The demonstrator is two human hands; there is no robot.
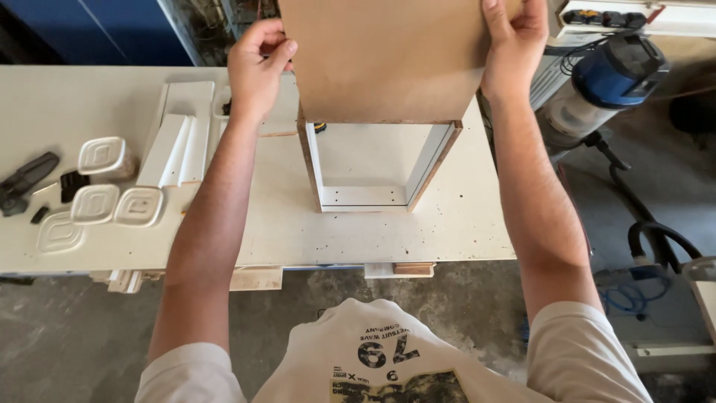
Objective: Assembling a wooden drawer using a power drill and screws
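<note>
At a white workbench point(462, 224), a brown fibreboard panel point(388, 60) is held over an open white cabinet box point(365, 168) standing on the bench top. The panel's left edge is gripped by the left hand point(257, 67), its right edge by the right hand point(514, 45), fingers curled round the board on both sides. The panel's lower edge is seen level with the box's raw front rim. Bare bench is left in front of the box and to its right, up to the bench edge. To the left, white moulded trim pieces point(179, 145) and rounded white plastic lids point(97, 201) are laid out. A blue shop vacuum point(611, 75) is parked on the concrete floor point(74, 336) beside the bench.
</note>
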